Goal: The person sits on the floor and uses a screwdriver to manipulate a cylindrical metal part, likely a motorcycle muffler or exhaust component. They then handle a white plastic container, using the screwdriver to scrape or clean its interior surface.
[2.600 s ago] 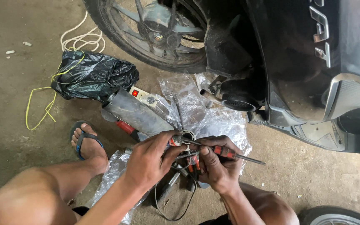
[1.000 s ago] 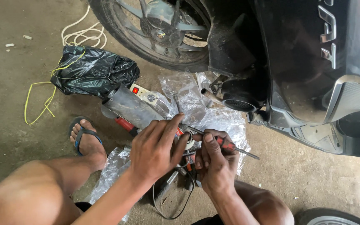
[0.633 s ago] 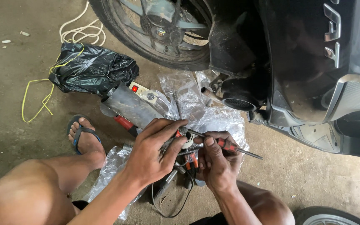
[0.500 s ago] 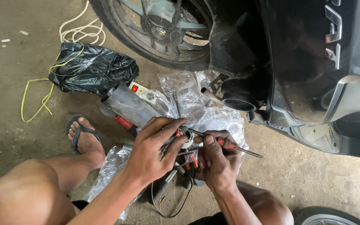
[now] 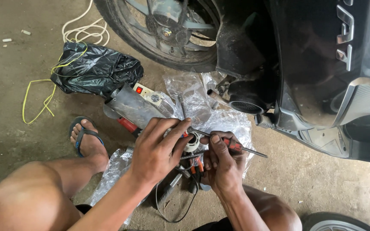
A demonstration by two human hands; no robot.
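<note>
From the head camera: both hands work a small white round part (image 5: 191, 142) at centre. The left hand (image 5: 157, 149) pinches it; the right hand (image 5: 219, 160) is closed around a red-handled screwdriver (image 5: 236, 146) pointing to three o'clock. Next calls for steady alignment. Since earlier, the left fingers have spread slightly.

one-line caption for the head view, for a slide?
Squatting beside a black scooter, left hand and right hand work a red-handled screwdriver over clear plastic sheeting.

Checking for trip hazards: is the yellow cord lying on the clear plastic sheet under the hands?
No, the yellow cord lies on bare concrete beside the black plastic bag, well apart from the clear plastic sheet.
</note>
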